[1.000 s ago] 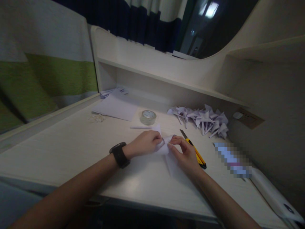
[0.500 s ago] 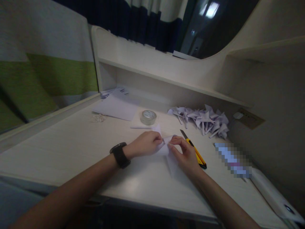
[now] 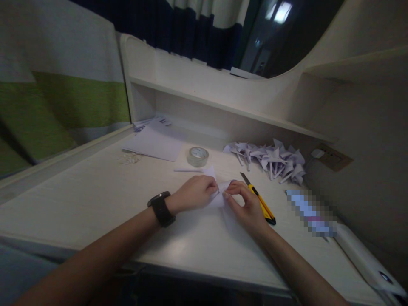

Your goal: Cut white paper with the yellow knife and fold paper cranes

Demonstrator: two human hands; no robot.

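A small folded piece of white paper (image 3: 218, 199) lies on the pale desk (image 3: 95, 199) in front of me. My left hand (image 3: 194, 192), a black watch (image 3: 161, 208) on its wrist, pinches the paper's left side. My right hand (image 3: 247, 206) pinches its right side with thumb and forefinger. The fingertips of both hands almost meet over the paper, which they hide in large part. A thin white paper strip (image 3: 194, 170) lies just beyond my left hand.
A yellow utility knife (image 3: 259, 201) lies right of my right hand. Behind are a roll of clear tape (image 3: 198, 156), a heap of folded paper cranes (image 3: 270, 160), white sheets (image 3: 154, 143) and a small crumpled scrap (image 3: 129, 158). A shelf (image 3: 223, 106) stands over the desk's back.
Both hands stay on the paper and pinch it closer together; the fold's lower tip near my right wrist is no longer seen. Little else has moved.
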